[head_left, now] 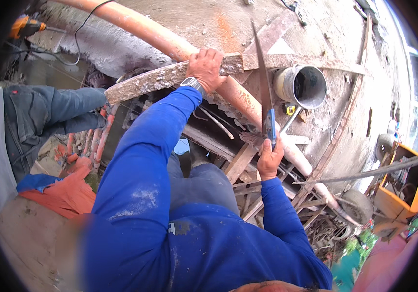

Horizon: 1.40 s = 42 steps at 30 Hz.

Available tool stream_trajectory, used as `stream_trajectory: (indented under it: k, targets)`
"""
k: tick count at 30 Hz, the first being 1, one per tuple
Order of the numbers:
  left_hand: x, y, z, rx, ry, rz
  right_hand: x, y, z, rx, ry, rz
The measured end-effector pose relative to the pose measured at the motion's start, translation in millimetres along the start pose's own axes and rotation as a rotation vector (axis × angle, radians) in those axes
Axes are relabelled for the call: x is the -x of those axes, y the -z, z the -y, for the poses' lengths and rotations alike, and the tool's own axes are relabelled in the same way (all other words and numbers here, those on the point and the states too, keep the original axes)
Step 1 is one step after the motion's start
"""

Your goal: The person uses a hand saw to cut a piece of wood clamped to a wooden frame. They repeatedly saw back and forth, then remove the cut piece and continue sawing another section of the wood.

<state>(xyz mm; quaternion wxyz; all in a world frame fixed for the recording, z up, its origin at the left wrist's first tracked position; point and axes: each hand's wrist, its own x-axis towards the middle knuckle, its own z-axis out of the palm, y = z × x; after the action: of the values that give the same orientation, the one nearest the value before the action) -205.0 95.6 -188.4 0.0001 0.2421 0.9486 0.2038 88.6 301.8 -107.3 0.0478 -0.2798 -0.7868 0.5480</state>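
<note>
My left hand [205, 70] is closed over a rough, mortar-crusted wooden plank [145, 81], near the plank's right end. The plank lies across a long orange pipe [162, 38] that runs diagonally over a trench. A handsaw [263, 73] is in my right hand [270, 158], which wraps round its blue handle [270, 125]. The blade points away from me, to the right of the plank's end and apart from it. Just right of the saw is a grey, cement-stained bucket [300, 87], with a yellow tape measure [291, 110] beside it.
At the left a person in dark trousers [48, 109] stands close by. An orange power tool [25, 27] with a black cable lies at the far left. Thin boards [311, 62] lie on the sandy ground ahead. An orange wheelbarrow [400, 194] stands at the right. Scrap wood fills the trench.
</note>
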Motion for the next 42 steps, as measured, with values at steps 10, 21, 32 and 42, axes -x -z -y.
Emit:
stream_trajectory:
  k: [10, 21, 32, 42]
  targets:
    - [1, 6, 1, -0.023, -0.031, -0.036, -48, -21, -42, 0.621, 0.238, -0.052]
    - [94, 101, 11, 0.409, 0.007, -0.369, -45, -25, -90, 0.763, 0.32, -0.015]
    - [225, 298, -3, 0.76, 0.165, -0.401, -69, 32, -56, 0.546, 0.55, -0.017]
    - [409, 338, -20, 0.847, 0.424, -0.555, 27, 7, -39, 0.482, 0.578, 0.603]
